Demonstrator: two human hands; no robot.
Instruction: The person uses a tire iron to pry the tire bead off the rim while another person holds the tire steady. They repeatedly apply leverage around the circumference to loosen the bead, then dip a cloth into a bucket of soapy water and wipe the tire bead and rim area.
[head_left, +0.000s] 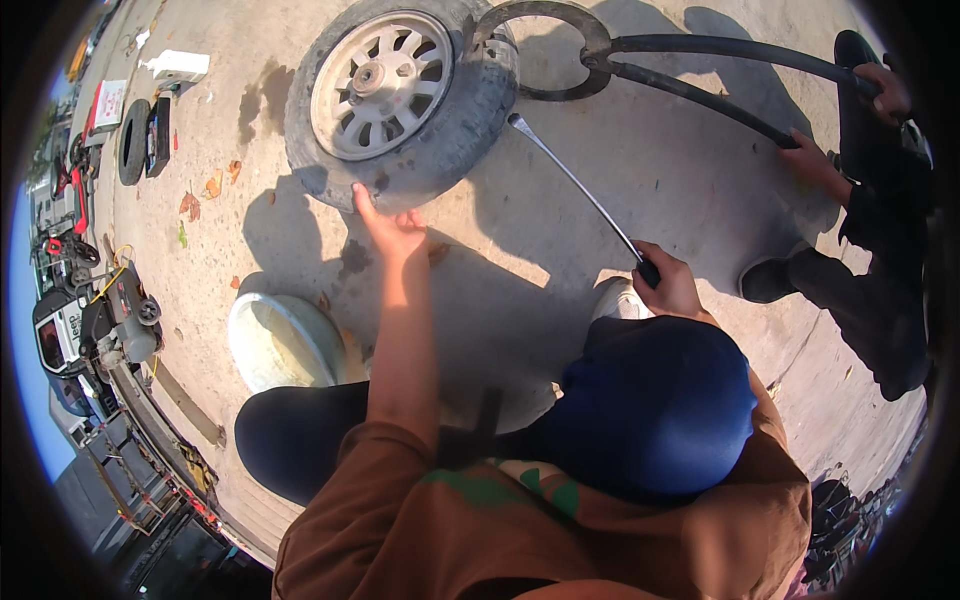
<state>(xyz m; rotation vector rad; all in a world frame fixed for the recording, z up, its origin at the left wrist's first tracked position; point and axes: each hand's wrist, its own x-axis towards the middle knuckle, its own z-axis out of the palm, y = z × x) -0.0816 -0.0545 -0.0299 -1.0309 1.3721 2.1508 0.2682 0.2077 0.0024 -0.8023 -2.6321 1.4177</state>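
Note:
A dusty black tyre (440,150) on a pale spoked rim (335,110) is tilted over the concrete ahead of me. My left hand (395,232) grips its near edge, thumb against the sidewall and fingers curled beneath. In my right hand (670,290) is a steel tyre lever (580,185) with a black handle. The lever's spoon-shaped tip lies close to the tyre's right side and looks apart from it. Big black tongs (700,95) reach the tyre from the right, their curved jaws beside it. A co-worker's two hands (820,165) hold the tongs' long handles.
A white bucket (290,340) stands by my left knee. Farther left are a small tyre (133,140), a black case (158,135), a white jug (180,66) and an air compressor (130,320). The co-worker's dark shoe (768,281) is on the concrete at right. Dry leaves lie about.

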